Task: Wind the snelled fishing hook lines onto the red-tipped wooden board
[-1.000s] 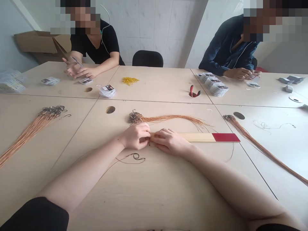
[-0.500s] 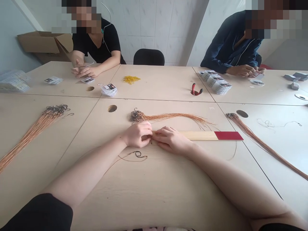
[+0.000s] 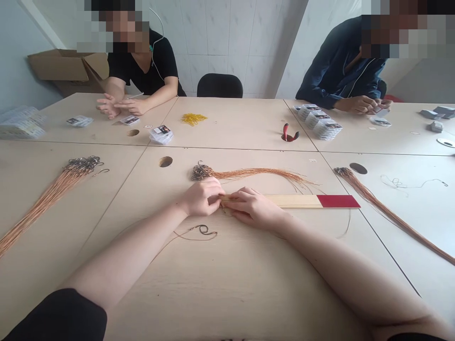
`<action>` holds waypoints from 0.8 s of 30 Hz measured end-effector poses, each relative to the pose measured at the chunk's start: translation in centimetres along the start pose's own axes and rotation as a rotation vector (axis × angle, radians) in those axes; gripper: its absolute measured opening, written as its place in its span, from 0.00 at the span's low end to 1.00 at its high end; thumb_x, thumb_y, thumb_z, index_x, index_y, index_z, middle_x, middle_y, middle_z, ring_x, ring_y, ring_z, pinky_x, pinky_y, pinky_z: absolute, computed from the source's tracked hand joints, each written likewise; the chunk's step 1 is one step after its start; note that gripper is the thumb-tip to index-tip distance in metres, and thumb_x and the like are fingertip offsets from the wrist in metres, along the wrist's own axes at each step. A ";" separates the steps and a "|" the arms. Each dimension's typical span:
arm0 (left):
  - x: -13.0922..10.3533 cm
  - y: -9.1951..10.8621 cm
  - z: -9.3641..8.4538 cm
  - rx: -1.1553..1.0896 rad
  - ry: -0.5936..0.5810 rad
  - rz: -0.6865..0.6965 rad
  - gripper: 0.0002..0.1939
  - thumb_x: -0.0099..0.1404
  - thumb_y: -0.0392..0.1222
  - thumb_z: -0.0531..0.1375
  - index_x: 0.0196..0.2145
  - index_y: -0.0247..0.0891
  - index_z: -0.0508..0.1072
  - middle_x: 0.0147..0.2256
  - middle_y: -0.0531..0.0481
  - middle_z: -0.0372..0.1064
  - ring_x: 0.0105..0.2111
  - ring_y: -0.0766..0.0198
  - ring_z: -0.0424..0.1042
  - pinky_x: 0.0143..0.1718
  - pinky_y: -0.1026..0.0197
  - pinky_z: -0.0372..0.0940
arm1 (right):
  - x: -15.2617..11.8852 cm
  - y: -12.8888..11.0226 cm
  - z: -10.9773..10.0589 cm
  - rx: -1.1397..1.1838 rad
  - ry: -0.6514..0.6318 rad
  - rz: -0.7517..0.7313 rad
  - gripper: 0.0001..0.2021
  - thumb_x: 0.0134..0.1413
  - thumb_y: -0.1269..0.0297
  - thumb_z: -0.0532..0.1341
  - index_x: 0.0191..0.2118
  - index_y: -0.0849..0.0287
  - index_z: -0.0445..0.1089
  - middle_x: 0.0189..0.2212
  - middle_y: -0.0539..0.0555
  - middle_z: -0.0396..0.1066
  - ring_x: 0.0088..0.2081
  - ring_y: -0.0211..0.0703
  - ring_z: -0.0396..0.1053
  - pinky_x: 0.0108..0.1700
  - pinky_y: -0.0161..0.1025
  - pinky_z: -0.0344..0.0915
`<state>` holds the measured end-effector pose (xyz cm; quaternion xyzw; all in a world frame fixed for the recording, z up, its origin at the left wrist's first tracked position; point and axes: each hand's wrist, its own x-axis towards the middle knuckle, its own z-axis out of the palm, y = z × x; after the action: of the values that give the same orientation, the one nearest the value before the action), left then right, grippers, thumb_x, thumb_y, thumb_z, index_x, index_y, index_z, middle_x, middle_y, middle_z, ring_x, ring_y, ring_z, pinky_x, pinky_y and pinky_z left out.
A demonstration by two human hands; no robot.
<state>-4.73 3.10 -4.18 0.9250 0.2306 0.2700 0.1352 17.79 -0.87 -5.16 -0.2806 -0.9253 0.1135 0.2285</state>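
A flat pale wooden strip (image 3: 300,201) with a red end (image 3: 340,201) lies across the table before me. My right hand (image 3: 253,208) is closed over its left part, fingers pressed on it. At the strip's left end my left hand (image 3: 202,198) pinches with thumb and forefinger; what lies between the tips is too small to make out. A short bit of thin line hangs just below the fingertips. Nearer me lies a dark fish hook (image 3: 204,230) tied to a thin brown line. Just beyond my hands is a bundle of hooks (image 3: 201,172) with brown lines (image 3: 263,171) trailing right.
More hook-and-line bundles lie at left (image 3: 42,203) and right (image 3: 384,203). Across the table are red-handled pliers (image 3: 290,133) in a hole, yellow pieces (image 3: 194,118) and stacked packets (image 3: 320,122). Two co-workers sit opposite, their hands (image 3: 122,104) on the far side.
My left hand's fingertips have drawn together and shifted slightly left at the strip's end. My right hand stays in place. The left co-worker's hands have moved apart.
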 end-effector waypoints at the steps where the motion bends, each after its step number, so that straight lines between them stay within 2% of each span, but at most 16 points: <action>1: 0.0 0.0 0.0 0.012 0.011 -0.011 0.08 0.55 0.32 0.56 0.34 0.37 0.71 0.30 0.47 0.70 0.36 0.59 0.67 0.40 0.54 0.65 | 0.0 0.0 0.0 0.005 -0.001 -0.004 0.17 0.60 0.65 0.53 0.54 0.51 0.64 0.48 0.54 0.66 0.45 0.44 0.60 0.50 0.46 0.63; 12: 0.0 0.0 -0.1 0.044 -0.020 -0.030 0.04 0.56 0.33 0.57 0.28 0.37 0.72 0.29 0.48 0.68 0.37 0.60 0.65 0.41 0.56 0.64 | 0.0 0.1 -0.1 0.023 -0.004 0.000 0.17 0.60 0.65 0.52 0.54 0.52 0.64 0.47 0.54 0.66 0.46 0.45 0.59 0.50 0.46 0.63; 18: 0.0 -0.1 -0.1 0.028 -0.049 -0.006 0.03 0.54 0.34 0.58 0.28 0.37 0.72 0.30 0.48 0.68 0.36 0.59 0.65 0.40 0.56 0.64 | 0.0 0.1 -0.3 -0.028 -0.034 -0.045 0.19 0.61 0.64 0.51 0.57 0.53 0.60 0.52 0.54 0.63 0.48 0.45 0.58 0.52 0.46 0.60; 24: 0.0 0.1 -0.2 0.020 -0.061 -0.033 0.06 0.55 0.33 0.57 0.30 0.37 0.73 0.30 0.48 0.69 0.34 0.62 0.65 0.39 0.58 0.64 | 0.1 -0.5 -0.8 -0.091 -0.083 -0.074 0.17 0.62 0.63 0.50 0.55 0.53 0.63 0.56 0.54 0.58 0.49 0.46 0.57 0.51 0.47 0.59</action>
<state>-4.83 3.02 -3.99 0.9302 0.2441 0.2373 0.1373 17.89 -1.10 -4.22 -0.2513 -0.9479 0.0746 0.1809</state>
